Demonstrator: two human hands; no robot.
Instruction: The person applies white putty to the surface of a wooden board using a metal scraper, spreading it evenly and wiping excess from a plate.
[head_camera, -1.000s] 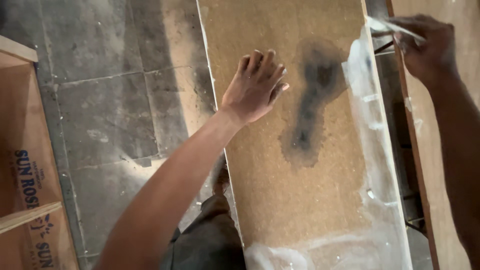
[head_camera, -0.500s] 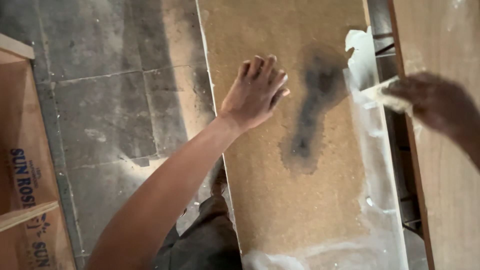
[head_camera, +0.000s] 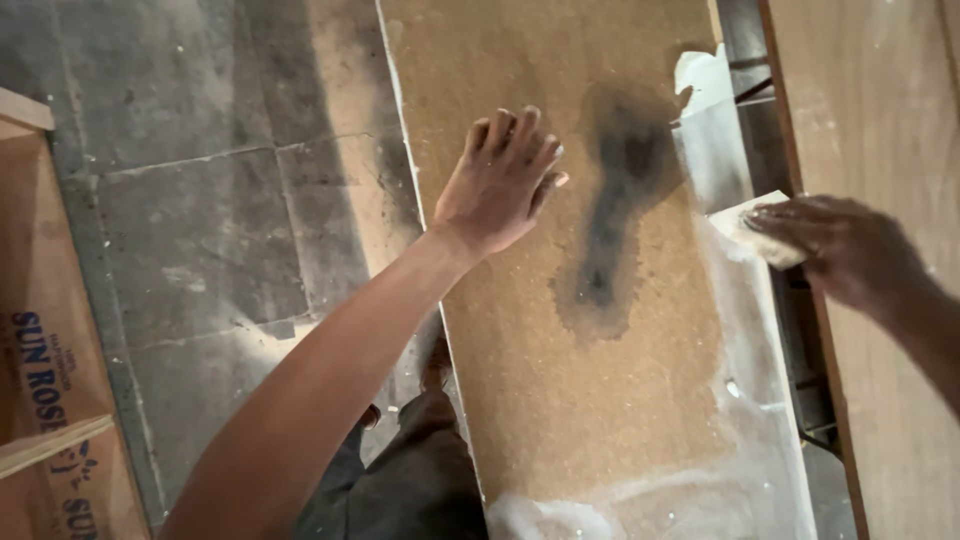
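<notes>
My left hand (head_camera: 503, 182) lies flat, fingers apart, on a long brown particle board (head_camera: 540, 330) with a dark stain (head_camera: 615, 215) in its middle. My right hand (head_camera: 850, 250) is closed on a pale flat spreader (head_camera: 755, 228) and presses it against the board's right edge, where a white glue layer (head_camera: 745, 330) runs along the edge and across the near end. The right hand is slightly blurred.
A second wooden panel (head_camera: 890, 120) stands to the right, beyond a narrow gap with a metal frame. The grey tiled floor (head_camera: 200, 220) lies to the left. A wooden crate (head_camera: 50, 400) with printed lettering sits at the far left. My dark trousers (head_camera: 410, 480) show below.
My right hand has come down along the board's right edge with the spreader, from the far end toward me. My left hand has stayed flat on the board.
</notes>
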